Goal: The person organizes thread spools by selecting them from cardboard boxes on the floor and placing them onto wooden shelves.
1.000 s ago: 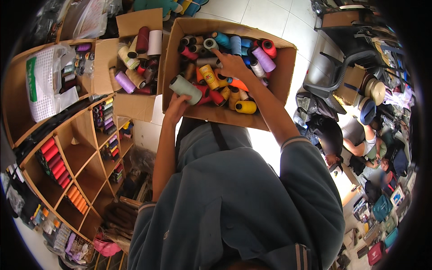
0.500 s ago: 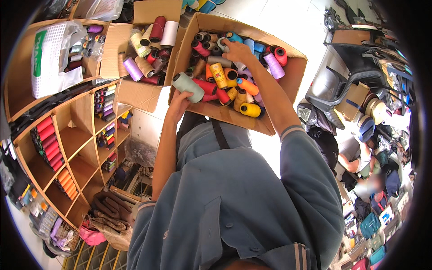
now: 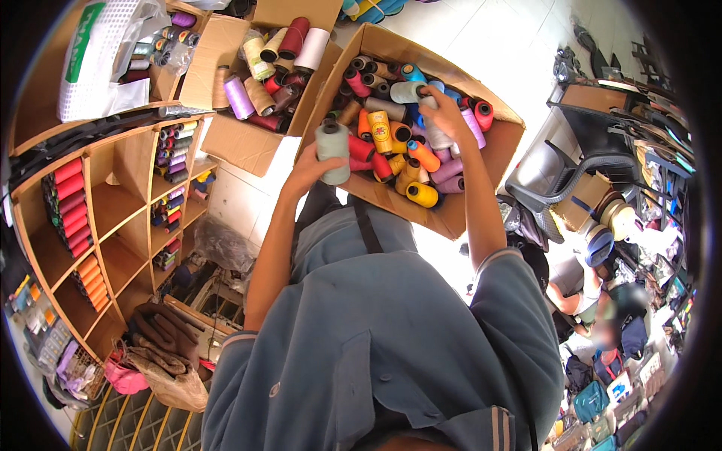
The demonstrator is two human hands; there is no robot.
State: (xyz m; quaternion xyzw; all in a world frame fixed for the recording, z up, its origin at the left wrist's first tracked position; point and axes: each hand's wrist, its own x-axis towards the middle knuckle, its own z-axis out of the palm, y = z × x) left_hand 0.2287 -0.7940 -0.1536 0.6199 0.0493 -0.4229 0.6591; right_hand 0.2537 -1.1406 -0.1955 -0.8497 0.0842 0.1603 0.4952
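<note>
My left hand (image 3: 305,170) is closed around a pale grey-green thread spool (image 3: 332,155), held upright at the near left edge of a cardboard box (image 3: 492,169). Inside the box, my right hand (image 3: 447,116) grips a light grey thread spool (image 3: 437,137), its fingers near the top end. A second pale grey-green spool (image 3: 406,92) lies just left of those fingers. Around them are piled several spools in other colours, among them a yellow one with a label (image 3: 380,132), an orange one (image 3: 423,155) and a bright yellow one (image 3: 421,195).
A smaller open carton (image 3: 242,150) of spools adjoins the box on the left. Wooden shelving (image 3: 120,207) with rows of red and orange spools runs along the left side. At right are a dark chair (image 3: 560,177), crowded goods and another person (image 3: 575,293).
My left hand has turned its grey-green spool from tilted to upright. My right hand has drawn back toward me and now grips a light grey spool. The view has shifted slightly.
</note>
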